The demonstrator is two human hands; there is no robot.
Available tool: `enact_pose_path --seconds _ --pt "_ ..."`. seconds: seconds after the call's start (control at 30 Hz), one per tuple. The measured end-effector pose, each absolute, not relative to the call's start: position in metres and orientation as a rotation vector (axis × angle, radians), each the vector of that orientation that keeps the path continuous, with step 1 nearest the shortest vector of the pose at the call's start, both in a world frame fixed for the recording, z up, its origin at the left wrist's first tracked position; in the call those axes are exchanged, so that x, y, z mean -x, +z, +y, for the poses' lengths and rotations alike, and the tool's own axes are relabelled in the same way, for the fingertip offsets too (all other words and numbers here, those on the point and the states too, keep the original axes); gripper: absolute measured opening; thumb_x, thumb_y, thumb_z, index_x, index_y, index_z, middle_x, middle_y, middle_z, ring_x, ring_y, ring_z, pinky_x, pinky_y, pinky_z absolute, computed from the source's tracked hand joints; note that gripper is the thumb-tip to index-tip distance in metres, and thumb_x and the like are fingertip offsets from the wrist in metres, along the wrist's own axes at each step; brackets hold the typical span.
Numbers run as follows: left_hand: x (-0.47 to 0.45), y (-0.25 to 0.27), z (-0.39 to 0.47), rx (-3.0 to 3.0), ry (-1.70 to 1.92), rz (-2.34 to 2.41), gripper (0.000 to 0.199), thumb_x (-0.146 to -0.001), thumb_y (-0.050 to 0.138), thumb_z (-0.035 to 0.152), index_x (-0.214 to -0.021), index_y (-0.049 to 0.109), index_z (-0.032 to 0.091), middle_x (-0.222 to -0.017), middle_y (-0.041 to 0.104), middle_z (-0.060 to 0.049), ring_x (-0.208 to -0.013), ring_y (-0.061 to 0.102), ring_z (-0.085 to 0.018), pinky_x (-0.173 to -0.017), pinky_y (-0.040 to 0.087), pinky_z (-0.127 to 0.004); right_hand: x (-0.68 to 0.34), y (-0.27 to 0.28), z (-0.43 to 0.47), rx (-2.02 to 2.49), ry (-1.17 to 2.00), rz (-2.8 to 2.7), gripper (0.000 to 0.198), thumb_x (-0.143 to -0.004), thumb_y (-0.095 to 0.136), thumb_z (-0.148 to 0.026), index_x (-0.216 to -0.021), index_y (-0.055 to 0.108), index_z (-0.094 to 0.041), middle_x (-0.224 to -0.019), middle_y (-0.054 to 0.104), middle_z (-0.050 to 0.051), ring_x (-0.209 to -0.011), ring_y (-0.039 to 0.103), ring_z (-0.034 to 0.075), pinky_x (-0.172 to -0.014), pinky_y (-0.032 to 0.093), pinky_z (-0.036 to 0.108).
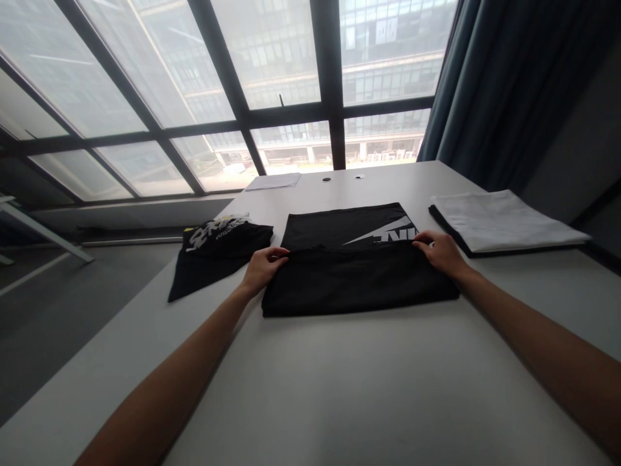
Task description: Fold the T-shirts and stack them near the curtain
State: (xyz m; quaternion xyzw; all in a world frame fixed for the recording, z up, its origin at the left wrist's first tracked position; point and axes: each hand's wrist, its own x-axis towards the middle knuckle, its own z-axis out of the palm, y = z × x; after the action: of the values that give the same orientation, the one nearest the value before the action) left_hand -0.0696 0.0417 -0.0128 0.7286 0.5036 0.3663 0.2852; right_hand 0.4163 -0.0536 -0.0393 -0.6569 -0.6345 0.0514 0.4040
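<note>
A black T-shirt (359, 281) with a white print lies on the table in front of me, its near part folded over toward the window. The fold's upper edge runs across the shirt and covers part of the print. My left hand (264, 266) pinches the left end of that edge between thumb and fingers. At the right end, beside the white letters, my right hand (439, 251) grips the same edge in a pinch. The far part of the shirt lies flat beyond the fold.
Left of the shirt, a crumpled dark garment (220, 249) with white lettering hangs partly past the table edge. Folded white and black cloths (504, 220) are stacked at the right. Papers (274, 182) lie at the far end of the white table (369, 388), near the windows.
</note>
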Motion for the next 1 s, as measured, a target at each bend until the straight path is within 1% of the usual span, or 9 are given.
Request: enact_pose_path --seconds 0.37,0.5,0.6,0.67,0.73,0.8,0.87,0.93,1.0 --pt "0.066 -0.019 0.041 -2.028 0.995 1.356 0.038 -0.075 0.075 0.044 -0.102 0.078 0.017 -0.097 0.077 -0.008 -0.090 0.072 -0.025 -0.085 0.054 -0.035 -0.417 -0.042 -0.048 1.630 0.100 -1.546 0.026 -0.083 0.065 -0.039 -0.092 0.075 -0.017 -0.083 0.074 0.007 -0.078 0.067 0.022 -0.079 0.052 0.035" --pt "0.066 -0.022 0.041 -2.044 0.984 1.346 0.040 -0.076 0.074 0.046 -0.103 0.077 0.016 -0.096 0.077 -0.009 -0.091 0.072 -0.026 -0.086 0.054 -0.036 -0.419 -0.050 -0.045 1.624 0.100 -1.547 0.030 -0.083 0.066 -0.038 -0.100 0.074 -0.015 -0.087 0.075 0.009 -0.080 0.068 0.023 -0.079 0.052 0.036" --pt "0.067 -0.025 0.043 -2.039 0.991 1.362 0.042 -0.077 0.073 0.047 -0.104 0.076 0.016 -0.097 0.077 -0.009 -0.092 0.072 -0.026 -0.088 0.055 -0.037 -0.422 -0.048 -0.047 1.625 0.073 -1.494 0.032 -0.086 0.062 -0.037 -0.107 0.073 -0.015 -0.092 0.076 0.009 -0.080 0.069 0.022 -0.079 0.054 0.036" --pt "0.068 -0.023 0.043 -2.021 0.990 1.352 0.045 -0.080 0.069 0.048 -0.110 0.075 0.016 -0.105 0.076 -0.010 -0.095 0.072 -0.026 -0.089 0.056 -0.037 -0.421 -0.040 -0.051 1.642 0.013 -1.434 0.032 -0.089 0.056 -0.034 -0.108 0.073 -0.015 -0.099 0.076 0.011 -0.084 0.070 0.024 -0.081 0.055 0.036" --pt "0.066 -0.015 0.039 -2.059 1.014 1.331 0.048 -0.084 0.065 0.049 -0.118 0.072 0.016 -0.118 0.073 -0.012 -0.107 0.070 -0.027 -0.095 0.055 -0.038 -0.415 -0.027 -0.058 1.666 -0.074 -1.402 0.031 -0.091 0.049 -0.028 -0.106 0.073 -0.015 -0.106 0.076 0.013 -0.094 0.070 0.026 -0.085 0.055 0.037" --pt "0.062 -0.005 0.030 -2.198 1.040 1.315 0.048 -0.090 0.058 0.047 -0.127 0.069 0.018 -0.133 0.066 -0.011 -0.124 0.062 -0.028 -0.107 0.049 -0.041 -0.400 -0.014 -0.068 1.681 -0.137 -1.450 0.033 -0.091 0.045 -0.023 -0.105 0.074 -0.016 -0.110 0.075 0.013 -0.102 0.069 0.027 -0.093 0.054 0.038" --pt "0.052 0.004 0.014 -2.375 0.995 1.293 0.046 -0.096 0.051 0.043 -0.133 0.066 0.021 -0.142 0.061 -0.009 -0.136 0.053 -0.027 -0.117 0.039 -0.041 -0.377 -0.005 -0.078 1.682 -0.157 -1.569 0.035 -0.093 0.043 -0.022 -0.108 0.075 -0.018 -0.113 0.074 0.013 -0.108 0.067 0.028 -0.099 0.051 0.039" --pt "0.040 0.007 -0.004 -2.497 0.856 1.241 0.045 -0.101 0.044 0.041 -0.137 0.063 0.022 -0.148 0.057 -0.007 -0.141 0.049 -0.025 -0.121 0.034 -0.041 -0.351 -0.004 -0.088 1.678 -0.153 -1.721 0.038 -0.096 0.042 -0.022 -0.116 0.073 -0.019 -0.119 0.073 0.012 -0.113 0.066 0.028 -0.103 0.050 0.040" --pt "0.029 0.002 -0.021 -2.589 0.686 1.201 0.047 -0.104 0.040 0.041 -0.144 0.059 0.023 -0.155 0.051 -0.006 -0.147 0.041 -0.025 -0.124 0.029 -0.043 -0.330 -0.012 -0.094 1.676 -0.147 -1.869 0.040 -0.098 0.040 -0.024 -0.124 0.071 -0.017 -0.130 0.069 0.014 -0.122 0.062 0.029 -0.108 0.046 0.041"
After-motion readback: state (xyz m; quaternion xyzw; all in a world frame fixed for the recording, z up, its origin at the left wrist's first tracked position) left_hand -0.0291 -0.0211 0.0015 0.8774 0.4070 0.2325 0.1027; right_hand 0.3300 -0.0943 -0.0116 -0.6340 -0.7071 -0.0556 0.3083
